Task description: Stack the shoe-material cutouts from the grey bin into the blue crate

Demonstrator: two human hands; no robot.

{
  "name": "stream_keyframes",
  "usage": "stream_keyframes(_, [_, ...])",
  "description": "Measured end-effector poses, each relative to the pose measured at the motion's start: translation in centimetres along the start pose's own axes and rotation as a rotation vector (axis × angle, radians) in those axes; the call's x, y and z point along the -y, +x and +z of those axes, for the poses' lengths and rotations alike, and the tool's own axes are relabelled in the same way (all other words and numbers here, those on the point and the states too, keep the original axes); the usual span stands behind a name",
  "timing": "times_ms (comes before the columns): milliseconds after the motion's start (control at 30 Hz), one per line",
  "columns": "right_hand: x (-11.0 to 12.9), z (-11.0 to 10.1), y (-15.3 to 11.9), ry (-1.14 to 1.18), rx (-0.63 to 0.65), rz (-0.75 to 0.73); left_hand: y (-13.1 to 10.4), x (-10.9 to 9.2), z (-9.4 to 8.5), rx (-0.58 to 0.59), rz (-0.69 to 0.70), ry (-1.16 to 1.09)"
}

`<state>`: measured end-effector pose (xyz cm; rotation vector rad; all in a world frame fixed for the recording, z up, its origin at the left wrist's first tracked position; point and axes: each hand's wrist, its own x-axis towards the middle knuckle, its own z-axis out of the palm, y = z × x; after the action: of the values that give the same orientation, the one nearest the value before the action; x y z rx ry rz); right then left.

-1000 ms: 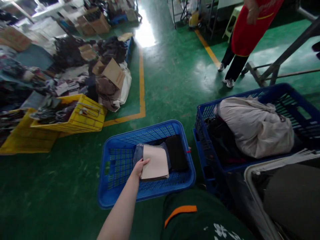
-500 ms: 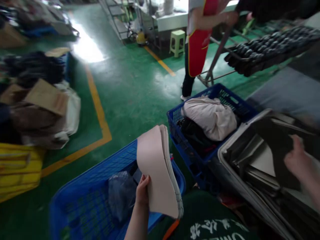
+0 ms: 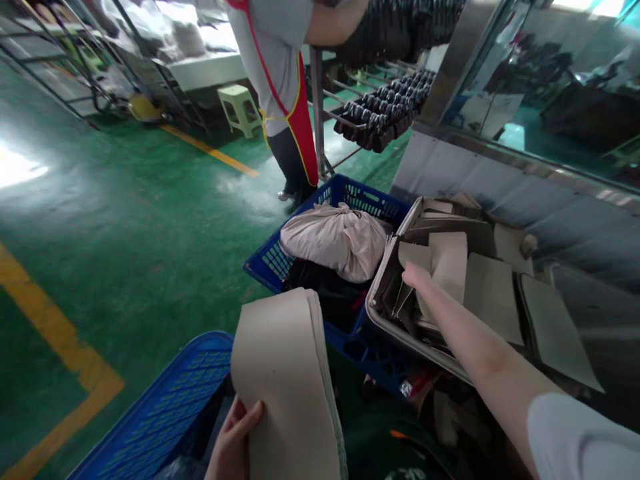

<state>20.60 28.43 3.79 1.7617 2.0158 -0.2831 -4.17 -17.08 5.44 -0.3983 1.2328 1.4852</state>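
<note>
My left hand grips a thick stack of beige sheets, thumb on the front face and fingers behind. The stack stands on edge with its top curving over, next to the rim of a blue basket. Reaching to the right, my right hand is in a pale-rimmed bin at its near left side. Its fingers look closed against a small beige sheet; their tips are hidden. Beside it in the bin, more cut sheets lie in overlapping piles.
A dark blue crate beyond holds a tied cream cloth bundle. A co-worker in a red apron stands behind it at a rack of dark items. A metal-and-glass partition runs along the right.
The view has swung right. My right hand has moved from dark material in the bin to its left side among beige sheets. My left hand still holds the stack.
</note>
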Motion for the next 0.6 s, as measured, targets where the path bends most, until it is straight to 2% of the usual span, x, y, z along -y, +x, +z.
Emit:
stream_keyframes(100, [1.6, -0.2, -1.8, 0.037, 0.004, -0.035, 0.1, -0.6, 1.9, 0.118, 0.019, 0.033])
stream_keyframes(133, [2.1, -0.6, -3.0, 0.054, -0.006, -0.067, 0.1, -0.8, 2.3, 0.151, 0.038, 0.039])
stream_keyframes(200, [3.2, -0.9, -6.8, 0.18, 0.092, -0.209, 0.0, -1.2, 2.8, 0.219, 0.072, 0.058])
stream_keyframes(233, [3.6, -0.7, -9.2, 0.344, 0.289, -0.357, 0.0, -1.3, 3.0, 0.253, 0.087, 0.072])
stream_keyframes(300, [4.6, 0.6, -14.4, 0.765, 0.898, -0.647, -0.2, -1.7, 3.0, 0.306, 0.12, 0.117])
stream_keyframes(333, [5.1, 1.7, -17.0, 0.882, 1.162, -0.693, -0.4, -1.9, 2.9, 0.323, 0.149, 0.156])
stream_keyframes(367, [5.7, 2.9, -19.4, 0.965, 1.314, -0.665, -0.8, -2.1, 2.8, 0.338, 0.194, 0.213])
stream_keyframes(433, [7.0, 5.3, -23.3, 1.002, 1.546, -0.491, -1.7, -2.8, 2.3, 0.392, 0.326, 0.4])
stream_keyframes(500, [8.5, 7.0, -25.6, 1.035, 1.698, -0.382, -3.1, -4.0, 1.8, 0.526, 0.475, 0.658])
stream_keyframes(533, [9.3, 7.4, -26.2, 1.061, 1.724, -0.385, -3.8, -4.7, 1.5, 0.624, 0.545, 0.781])
stream_keyframes(600, [11.0, 7.4, -26.7, 1.116, 1.644, -0.466, -5.3, -6.3, 0.7, 0.814, 0.674, 0.982])
